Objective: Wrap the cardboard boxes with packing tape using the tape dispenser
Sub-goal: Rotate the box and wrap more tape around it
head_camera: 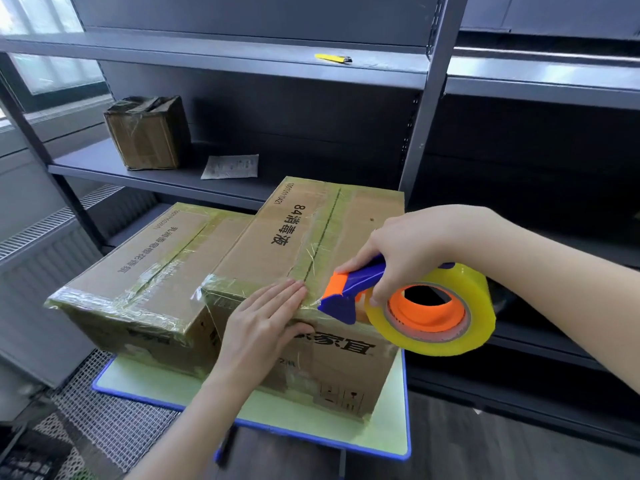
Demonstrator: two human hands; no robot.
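Note:
Two taped cardboard boxes stand side by side on a small table. The right box (346,362) carries black printed characters and a tape strip along its top seam. My left hand (266,320) lies flat with straight fingers over that box's near top edge, pressing the tape down. My right hand (408,251) grips the blue and orange tape dispenser (349,292), whose blade end touches the same edge just right of my left fingers. A yellowish clear tape roll (481,306) sits on its orange hub. The left box (145,271) is lower and wrapped in tape.
The pale green table with a blue rim (398,431) holds both boxes. Grey metal shelving (426,133) stands right behind. On it rest a smaller taped box (147,133), a paper sheet (230,167) and a yellow utility knife (333,58). A metal mesh (114,420) lies at lower left.

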